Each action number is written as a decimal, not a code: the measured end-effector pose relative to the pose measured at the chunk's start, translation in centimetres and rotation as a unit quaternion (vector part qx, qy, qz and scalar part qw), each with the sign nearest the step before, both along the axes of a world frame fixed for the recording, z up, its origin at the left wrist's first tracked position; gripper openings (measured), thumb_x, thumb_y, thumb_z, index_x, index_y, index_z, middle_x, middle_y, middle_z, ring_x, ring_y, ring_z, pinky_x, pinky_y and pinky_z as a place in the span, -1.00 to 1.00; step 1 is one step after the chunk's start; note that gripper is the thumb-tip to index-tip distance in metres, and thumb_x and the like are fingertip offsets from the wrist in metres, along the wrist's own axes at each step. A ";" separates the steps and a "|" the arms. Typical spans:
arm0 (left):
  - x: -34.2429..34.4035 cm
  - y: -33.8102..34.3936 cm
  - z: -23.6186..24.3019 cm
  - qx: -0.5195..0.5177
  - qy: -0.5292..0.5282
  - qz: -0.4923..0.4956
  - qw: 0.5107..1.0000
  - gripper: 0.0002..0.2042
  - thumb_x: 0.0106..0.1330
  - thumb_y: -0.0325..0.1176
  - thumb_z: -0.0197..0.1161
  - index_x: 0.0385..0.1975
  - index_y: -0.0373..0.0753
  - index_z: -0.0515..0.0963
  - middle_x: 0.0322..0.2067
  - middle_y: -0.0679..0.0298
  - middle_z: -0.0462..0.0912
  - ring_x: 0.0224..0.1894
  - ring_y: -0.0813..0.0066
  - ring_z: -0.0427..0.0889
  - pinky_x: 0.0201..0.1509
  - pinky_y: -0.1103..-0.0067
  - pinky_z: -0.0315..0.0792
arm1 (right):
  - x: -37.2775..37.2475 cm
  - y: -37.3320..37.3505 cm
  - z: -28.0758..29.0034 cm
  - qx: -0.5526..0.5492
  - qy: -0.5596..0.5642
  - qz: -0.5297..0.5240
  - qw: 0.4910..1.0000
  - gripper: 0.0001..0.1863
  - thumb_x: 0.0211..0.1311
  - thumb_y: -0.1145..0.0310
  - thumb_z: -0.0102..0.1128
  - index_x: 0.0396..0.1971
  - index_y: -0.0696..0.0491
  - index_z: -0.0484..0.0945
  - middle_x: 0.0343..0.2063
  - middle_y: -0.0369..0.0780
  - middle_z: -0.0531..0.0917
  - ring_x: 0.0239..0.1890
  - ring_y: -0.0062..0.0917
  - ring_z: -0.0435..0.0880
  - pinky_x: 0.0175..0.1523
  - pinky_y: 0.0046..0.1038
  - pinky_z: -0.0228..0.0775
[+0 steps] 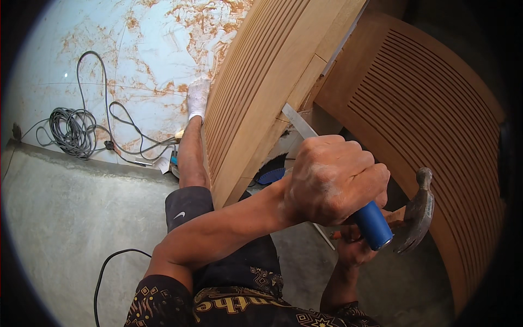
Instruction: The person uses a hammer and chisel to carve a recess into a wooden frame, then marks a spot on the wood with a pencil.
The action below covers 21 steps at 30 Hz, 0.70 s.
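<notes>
My left hand (332,180) is closed in a fist around the blue handle of a chisel (373,226). The chisel's steel blade reaches up-left to the joint on the edge of a curved, slatted wooden panel (261,71), its tip at the wood. Lower and behind it, my right hand (354,248) grips the wooden handle of a claw hammer (417,212), partly hidden by the left hand. The hammer's rusty metal head sits just right of the chisel's handle end, apart from it.
A second curved slatted panel (414,98) stands at the right. My socked foot (197,98) is beside the first panel on dusty white tiles (136,38). A coiled cable (73,133) lies left, a loose cord crosses the concrete floor (65,212), and a blue object (269,176) lies under the panel.
</notes>
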<state>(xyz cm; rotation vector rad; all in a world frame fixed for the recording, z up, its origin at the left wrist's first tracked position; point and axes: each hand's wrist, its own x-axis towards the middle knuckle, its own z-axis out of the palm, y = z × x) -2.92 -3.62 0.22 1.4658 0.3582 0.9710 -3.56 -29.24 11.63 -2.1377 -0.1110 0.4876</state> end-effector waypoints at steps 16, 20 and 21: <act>0.0 0.1 -0.1 -0.004 -0.003 0.012 1.000 -0.80 0.02 -0.27 0.40 -0.61 -0.13 0.49 -0.72 0.41 0.39 -0.69 0.52 0.44 -0.64 0.51 0.25 | -0.1 2.1 0.7 -0.022 0.017 -0.015 0.999 -0.42 0.46 -0.19 0.17 -0.09 0.13 0.44 -0.26 -0.26 0.49 -0.36 -0.66 0.45 -0.23 -0.57 0.36; 0.1 0.2 -0.1 -0.002 -0.003 0.012 1.000 -0.80 0.02 -0.26 0.40 -0.62 -0.12 0.48 -0.72 0.42 0.38 -0.69 0.51 0.43 -0.64 0.52 0.25 | -0.2 2.1 0.8 -0.011 0.025 -0.029 0.999 -0.43 0.48 -0.17 0.18 -0.13 0.15 0.48 -0.21 -0.23 0.52 -0.31 -0.66 0.48 -0.18 -0.57 0.36; 0.1 0.2 -0.1 0.000 -0.002 0.011 1.000 -0.80 0.02 -0.26 0.40 -0.62 -0.12 0.48 -0.72 0.42 0.38 -0.69 0.51 0.43 -0.64 0.52 0.25 | -0.2 1.6 0.6 -0.003 0.023 -0.028 0.999 -0.43 0.48 -0.16 0.18 -0.13 0.16 0.48 -0.21 -0.23 0.52 -0.31 -0.66 0.48 -0.18 -0.57 0.36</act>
